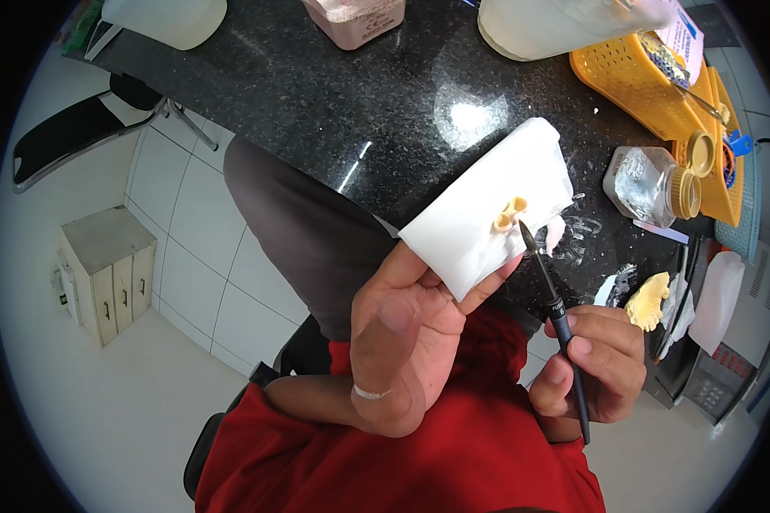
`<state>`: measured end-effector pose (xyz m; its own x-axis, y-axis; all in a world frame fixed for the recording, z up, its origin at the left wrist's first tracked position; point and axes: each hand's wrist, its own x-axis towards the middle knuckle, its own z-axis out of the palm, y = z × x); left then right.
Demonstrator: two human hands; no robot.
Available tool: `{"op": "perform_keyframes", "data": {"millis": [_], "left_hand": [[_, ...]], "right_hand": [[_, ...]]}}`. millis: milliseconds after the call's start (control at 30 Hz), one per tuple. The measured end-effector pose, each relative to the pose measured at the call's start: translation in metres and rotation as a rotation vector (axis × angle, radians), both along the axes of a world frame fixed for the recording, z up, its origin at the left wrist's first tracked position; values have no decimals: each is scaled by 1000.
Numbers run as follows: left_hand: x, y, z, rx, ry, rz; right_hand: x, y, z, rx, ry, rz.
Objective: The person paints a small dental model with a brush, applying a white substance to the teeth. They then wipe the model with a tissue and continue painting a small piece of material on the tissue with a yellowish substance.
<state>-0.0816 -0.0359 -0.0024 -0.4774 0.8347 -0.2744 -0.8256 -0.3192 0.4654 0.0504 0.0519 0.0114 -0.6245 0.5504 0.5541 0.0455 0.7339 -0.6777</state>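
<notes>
My left hand (406, 342), palm up, grips the near end of a folded white tissue (479, 201) with its fingers beneath it. On the tissue lies a small yellowish piece (510, 214) with two round hollow openings, like joined dental crowns. My right hand (603, 363) pinches a slim brush (561, 321) with a dark handle between thumb and fingers. The brush's dark pointed tip is right at the near side of the yellowish piece; whether they touch I cannot tell. Beyond the brush, a pale pink smear (555, 235) sits on the black worktop.
A clear jar (646, 184) with a gold lid lies right of the tissue, near yellow perforated baskets (633, 85). A yellow dental cast (648, 301) rests at the right edge. Pink (357, 21) and whitish tubs (522, 30) stand behind. Left are a folding chair (77, 132) and cabinet (111, 269).
</notes>
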Motion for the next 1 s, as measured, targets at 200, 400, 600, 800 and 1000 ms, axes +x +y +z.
{"op": "perform_keyframes", "data": {"millis": [200,400,600,800,1000], "left_hand": [[1,2,3,14,55,49],[1,3,7,-9,47,44],[-1,3,10,26,-1,14],[-6,-6,18,-57,130,-188],[-4,-16,26,-4,125,-287]], "right_hand": [[0,-1,-1,-10,7,-10],[9,1,-5,-27,81,9],[10,3,-9,-90,189,-2],[-7,25,28,126,-145,-109],[-14,40,54,179,-284,0]]}}
